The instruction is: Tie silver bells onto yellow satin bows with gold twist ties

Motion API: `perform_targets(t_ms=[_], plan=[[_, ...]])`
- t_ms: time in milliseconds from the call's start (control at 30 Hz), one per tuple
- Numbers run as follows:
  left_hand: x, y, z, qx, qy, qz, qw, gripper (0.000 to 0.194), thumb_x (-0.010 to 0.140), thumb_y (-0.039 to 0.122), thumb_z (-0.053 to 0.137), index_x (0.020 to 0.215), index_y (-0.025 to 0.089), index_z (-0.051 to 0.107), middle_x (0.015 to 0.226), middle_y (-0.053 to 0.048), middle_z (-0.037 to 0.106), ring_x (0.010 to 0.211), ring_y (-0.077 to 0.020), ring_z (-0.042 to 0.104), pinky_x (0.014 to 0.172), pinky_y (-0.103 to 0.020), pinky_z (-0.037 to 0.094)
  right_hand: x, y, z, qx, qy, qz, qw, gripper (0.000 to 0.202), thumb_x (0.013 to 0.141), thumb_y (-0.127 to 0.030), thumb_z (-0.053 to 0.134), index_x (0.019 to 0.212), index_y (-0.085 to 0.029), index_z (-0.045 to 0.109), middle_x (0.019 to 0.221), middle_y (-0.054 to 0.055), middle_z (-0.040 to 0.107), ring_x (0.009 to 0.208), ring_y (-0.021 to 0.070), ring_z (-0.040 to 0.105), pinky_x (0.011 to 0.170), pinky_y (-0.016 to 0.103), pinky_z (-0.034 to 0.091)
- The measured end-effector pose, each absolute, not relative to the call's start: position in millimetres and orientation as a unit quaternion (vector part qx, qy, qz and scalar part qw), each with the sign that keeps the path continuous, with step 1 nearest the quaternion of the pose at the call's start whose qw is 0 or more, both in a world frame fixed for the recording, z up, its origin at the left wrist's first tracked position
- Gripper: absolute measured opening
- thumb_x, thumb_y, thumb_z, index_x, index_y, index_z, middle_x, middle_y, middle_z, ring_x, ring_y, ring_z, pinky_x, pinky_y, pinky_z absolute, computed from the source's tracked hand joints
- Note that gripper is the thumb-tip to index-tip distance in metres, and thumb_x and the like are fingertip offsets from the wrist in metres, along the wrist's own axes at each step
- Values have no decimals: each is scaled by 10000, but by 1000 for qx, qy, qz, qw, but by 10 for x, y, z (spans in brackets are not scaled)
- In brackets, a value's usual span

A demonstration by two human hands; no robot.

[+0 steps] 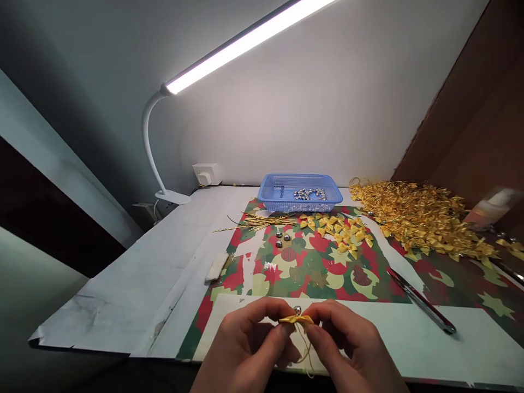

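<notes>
Both hands [254, 345] [347, 341] are pinching the yellow bow [296, 319], lying sideways near the table's [110, 295] front edge, open paper [429, 333] rightward.

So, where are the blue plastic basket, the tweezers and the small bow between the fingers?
Blue plastic basket [301, 206]: head view, on its front wall.
Tweezers [421, 302]: head view, mid-length.
Yellow ribbon bow [296, 319]: head view, on its center.

The lamp [249, 43] runs off the top edge; the blurred bottle [493, 208] seems partly pinkish.
</notes>
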State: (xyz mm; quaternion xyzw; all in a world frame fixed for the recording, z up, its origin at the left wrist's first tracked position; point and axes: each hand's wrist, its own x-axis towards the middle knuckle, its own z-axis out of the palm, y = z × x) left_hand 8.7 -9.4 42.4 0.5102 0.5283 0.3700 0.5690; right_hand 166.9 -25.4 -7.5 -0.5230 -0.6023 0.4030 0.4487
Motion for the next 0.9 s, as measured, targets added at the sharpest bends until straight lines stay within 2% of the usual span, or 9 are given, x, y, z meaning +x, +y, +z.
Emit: perform_targets(t_ms=[200,333,433,567,633,700,800,867,900], plan=[[68,-55,387,507,494,381,595,58,762,241,757,746,186,764,699,-30,757,687,-211,685,677,-297,556,1639,-248,-77,-514,-627,354,466,329,957,-404,480,727,-215,620,647,-17,545,568,128,456,536,259,317],[16,-18,373,521,467,355,620,75,776,250,766,778,176,778,741,-42,758,748,-212,669,720,-289,534,1624,-228,-45,-523,-589,441,430,398,947,-483,471,705,-195,602,593,-34,469,537,114,388,490,263,243],[4,1,371,535,462,347,616,123,801,296,752,785,174,762,752,-36,734,754,-203,642,707,-278,519,1643,-213,-53,-514,-578,485,408,435,936,-530,461,708,-178,577,593,-44,420,547,109,349,498,253,240],[29,-3,336,526,498,378,577,111,798,300,751,871,216,752,781,-18,729,778,-216,657,738,-302,534,1669,-202,-113,-501,-584,490,410,419,931,-515,480,711,-180,601,606,-31,466,553,116,380,510,252,273],[40,-13,306,524,511,402,550,200,801,295,742,998,262,725,767,9,708,751,-208,664,724,-305,532,1686,-201,-118,-496,-576,474,445,371,904,-508,529,740,-197,646,651,-5,561,590,138,457,531,252,324],[38,-22,278,528,516,418,530,226,814,288,720,1040,296,701,723,41,662,685,-184,651,684,-288,523,1719,-204,-73,-488,-531,475,504,299,883,-503,572,835,-238,701,736,11,641,575,139,496,518,251,357],[9,-16,245,540,525,424,502,118,843,296,692,959,304,710,710,45,663,666,-169,647,672,-258,519,1815,-240,75,-470,-400,490,615,246,872,-466,638,1087,-358,688,753,-22,661,435,81,454,470,232,400],[-20,1,223,566,520,423,481,40,859,294,679,869,289,718,709,34,676,663,-164,639,660,-242,517,1916,-303,183,-460,-353,465,668,227,883,-432,659,1106,-386,660,717,-34,655,393,66,469,454,218,448],[-34,11,212,582,510,423,471,71,869,285,665,821,277,717,708,28,673,658,-163,635,653,-239,517,1977,-349,226,-463,-360,443,678,158,894,-416,659,1047,-375,658,707,-30,655,391,71,497,437,214,463]])
